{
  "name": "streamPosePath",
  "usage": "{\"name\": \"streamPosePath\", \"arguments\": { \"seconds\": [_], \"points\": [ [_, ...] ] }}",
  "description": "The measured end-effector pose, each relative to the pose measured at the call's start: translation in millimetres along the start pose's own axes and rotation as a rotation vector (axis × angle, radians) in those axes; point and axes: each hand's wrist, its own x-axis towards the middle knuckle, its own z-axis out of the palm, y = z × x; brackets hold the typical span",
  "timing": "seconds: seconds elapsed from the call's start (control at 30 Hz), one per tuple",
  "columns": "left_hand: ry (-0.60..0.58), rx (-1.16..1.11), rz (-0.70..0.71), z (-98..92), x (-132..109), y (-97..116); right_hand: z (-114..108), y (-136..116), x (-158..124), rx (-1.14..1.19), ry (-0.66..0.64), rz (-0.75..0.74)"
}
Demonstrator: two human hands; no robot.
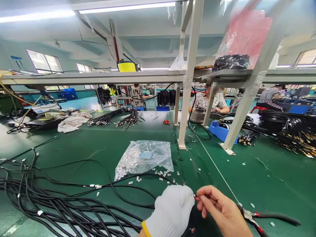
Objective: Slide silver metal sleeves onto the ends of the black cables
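Note:
My left hand (172, 209), in a white glove with a yellow cuff, is closed around a black cable (145, 175) near its end. My bare right hand (218, 205) pinches a tiny part (196, 195) at the tip projecting from the glove; fingertips hide most of it. The two hands almost touch. Red-and-black-handled pliers (248, 215) lie beside my right hand. A heap of black cables (81, 210) spreads to the left, with small white tags on some. Beyond my hands, a clear plastic bag (158, 164) holds many small pale pieces, with more scattered beside it.
Shelf posts (190, 82) rise from the green tabletop (247, 177). Red-handled scissors (166, 122), a blue tape dispenser (219, 131) and cable bundles (291, 131) lie farther back. A co-worker (199, 98) sits across the table.

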Motion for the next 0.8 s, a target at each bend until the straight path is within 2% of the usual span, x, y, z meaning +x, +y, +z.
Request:
{"name": "streamPosePath", "arguments": {
  "seconds": [0.2,0.3,0.4,0.53,0.67,0.8],
  "points": [
    [0.000,0.124,0.073,1.3,-0.8,0.5,-8.6,4.8,6.8,0.050,-0.185,0.087],
    [0.003,0.135,0.130,2.3,-1.3,0.7,-10.2,8.8,9.4,0.085,-0.172,0.135],
    [0.027,0.126,0.115,3.7,-2.0,2.1,-10.4,13.2,8.6,0.032,-0.142,0.145],
    [0.043,0.129,0.105,6.0,-1.3,3.3,-6.0,4.2,6.1,0.018,-0.113,0.136],
    [0.039,0.124,0.090,7.3,0.0,1.8,-2.7,-9.9,6.7,0.044,-0.186,0.087],
    [0.039,0.066,0.087,7.2,-0.5,-0.6,-8.0,-2.3,8.3,0.017,-0.247,0.098]
  ]
}}
